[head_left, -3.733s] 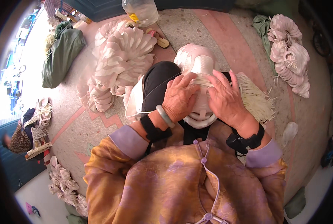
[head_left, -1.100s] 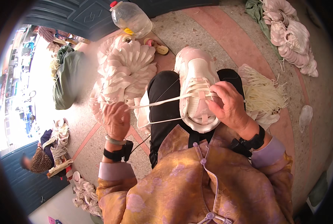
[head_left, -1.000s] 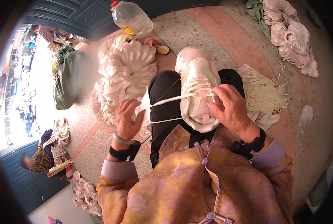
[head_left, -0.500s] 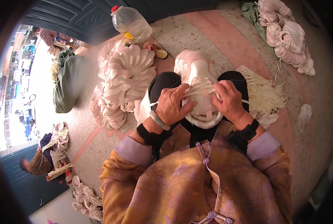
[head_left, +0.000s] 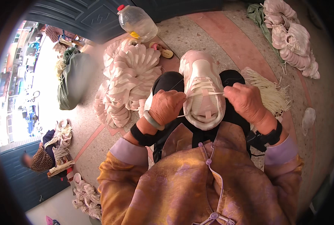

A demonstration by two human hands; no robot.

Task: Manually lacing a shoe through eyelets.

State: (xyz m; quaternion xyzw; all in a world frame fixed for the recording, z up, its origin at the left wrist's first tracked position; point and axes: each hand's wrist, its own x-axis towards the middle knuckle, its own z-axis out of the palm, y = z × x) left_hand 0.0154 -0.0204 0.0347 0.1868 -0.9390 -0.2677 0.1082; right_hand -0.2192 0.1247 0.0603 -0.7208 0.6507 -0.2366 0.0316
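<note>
A pale pink and white sneaker (head_left: pixel 199 69) sits between my knees, its toe pointing away from me. White shoelace (head_left: pixel 216 92) crosses its tongue in several rows. At the shoe's left side my left hand (head_left: pixel 164 108) is closed on one length of the lace, which runs tight toward the eyelets. My right hand (head_left: pixel 247 102), closed in a pinch, holds the other length out past the right edge. A loose lace end shows below my left hand. The fingertips of both hands are partly hidden.
Stacked pale shoe uppers (head_left: pixel 131 73) lie on the floor at left. Behind them stand a clear jug (head_left: pixel 138 24) and a sandal (head_left: pixel 162 50). Cream laces (head_left: pixel 270 88) lie beside my right knee; more uppers (head_left: pixel 294 41) are at far right. Another person (head_left: pixel 43 157) sits at left.
My hands have moved apart, the right one outward, drawing the lace tight across the shoe. Before, both hands were over the shoe's opening with the fingers on the laces.
</note>
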